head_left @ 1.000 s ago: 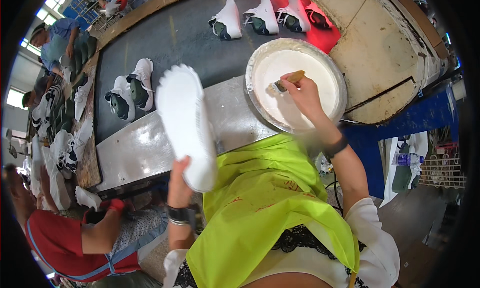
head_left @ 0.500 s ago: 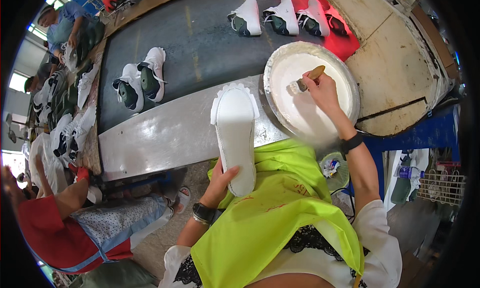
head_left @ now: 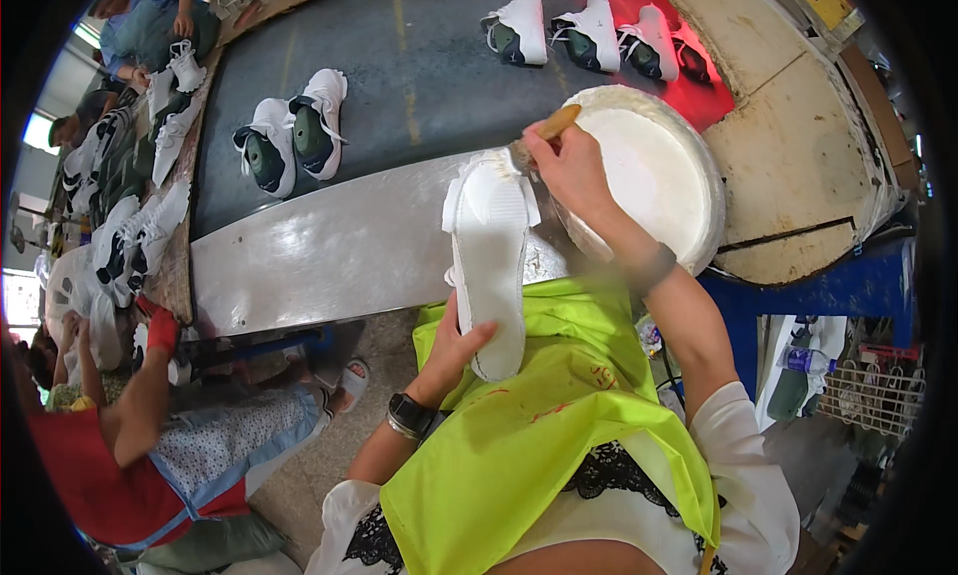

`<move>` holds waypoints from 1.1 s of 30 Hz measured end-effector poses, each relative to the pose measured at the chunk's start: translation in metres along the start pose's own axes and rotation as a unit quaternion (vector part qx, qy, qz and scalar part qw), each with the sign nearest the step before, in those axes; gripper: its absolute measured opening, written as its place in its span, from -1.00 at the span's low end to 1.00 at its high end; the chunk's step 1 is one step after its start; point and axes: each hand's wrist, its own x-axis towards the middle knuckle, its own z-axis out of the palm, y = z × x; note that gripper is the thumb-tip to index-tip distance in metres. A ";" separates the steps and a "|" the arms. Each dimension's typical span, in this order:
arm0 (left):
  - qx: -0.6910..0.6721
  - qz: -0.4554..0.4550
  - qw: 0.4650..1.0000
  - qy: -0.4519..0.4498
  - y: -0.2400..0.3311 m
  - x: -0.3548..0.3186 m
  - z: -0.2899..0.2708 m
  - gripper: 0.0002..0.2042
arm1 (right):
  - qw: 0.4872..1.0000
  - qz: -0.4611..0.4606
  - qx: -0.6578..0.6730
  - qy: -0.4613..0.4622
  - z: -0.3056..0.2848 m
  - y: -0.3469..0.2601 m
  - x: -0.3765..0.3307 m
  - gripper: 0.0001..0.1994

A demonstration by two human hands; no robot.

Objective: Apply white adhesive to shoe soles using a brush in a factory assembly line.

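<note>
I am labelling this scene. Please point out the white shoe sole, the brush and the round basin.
white shoe sole (head_left: 489, 266), head view, middle of its inner face
brush (head_left: 555, 123), head view, wooden handle
round basin (head_left: 699, 166), head view, right rim

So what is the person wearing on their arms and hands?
Both hands are bare, with no gloves. The left hand has a dark watch with a metal band on its wrist. The right hand has a dark band round its wrist. White sleeves are pushed up near the elbows, and a bright yellow-green apron with a few red marks covers the front.
</note>
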 end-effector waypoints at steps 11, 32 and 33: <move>0.015 0.040 0.999 0.022 -0.010 0.002 -0.004 -0.29 | 0.982 0.038 -0.182 0.009 -0.015 -0.028 -0.039 -0.75; 0.188 0.073 0.975 0.094 -0.015 0.009 0.009 -0.13 | 0.977 -0.019 -0.202 -0.060 0.014 -0.070 -0.015 -0.75; 0.187 0.071 0.975 0.095 -0.014 0.010 0.009 -0.13 | 0.977 -0.017 -0.202 -0.061 0.015 -0.071 -0.021 -0.75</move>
